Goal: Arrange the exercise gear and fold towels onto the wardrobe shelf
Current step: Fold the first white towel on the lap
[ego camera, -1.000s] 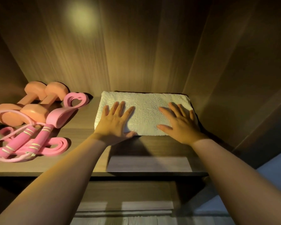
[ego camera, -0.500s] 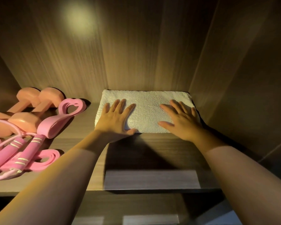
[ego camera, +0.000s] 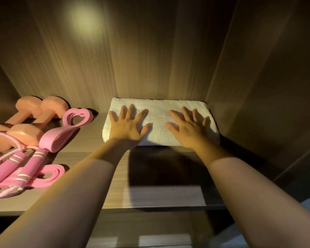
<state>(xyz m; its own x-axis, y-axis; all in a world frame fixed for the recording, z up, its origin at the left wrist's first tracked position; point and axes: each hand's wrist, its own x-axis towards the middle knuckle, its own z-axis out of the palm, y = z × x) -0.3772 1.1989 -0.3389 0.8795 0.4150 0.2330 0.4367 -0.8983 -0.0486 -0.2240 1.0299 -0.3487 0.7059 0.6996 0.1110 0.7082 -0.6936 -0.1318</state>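
Pressing the towel (ego camera: pixel 159 111) flat at centre-right of frame, deep on the shelf (ego camera: pixel 89 140), with left hand (ego camera: pixel 128 127) and right hand (ego camera: pixel 188 131), grip wide, holding nothing; next, probably lifting straight off without dragging the fold.

Nubby terry-cloth towel (ego camera: pixel 157 111) — matt wood-grain shelf (ego camera: pixel 89 136) — smooth dumbbells (ego camera: pixel 23 131).

A wood-grain wardrobe shelf (ego camera: pixel 89 138) bears a folded white terry towel (ego camera: pixel 157 122); left of the towel lie two peach dumbbells (ego camera: pixel 25 133), a pink skipping rope (ego camera: pixel 31 163) and pink loop bands (ego camera: pixel 50 173).
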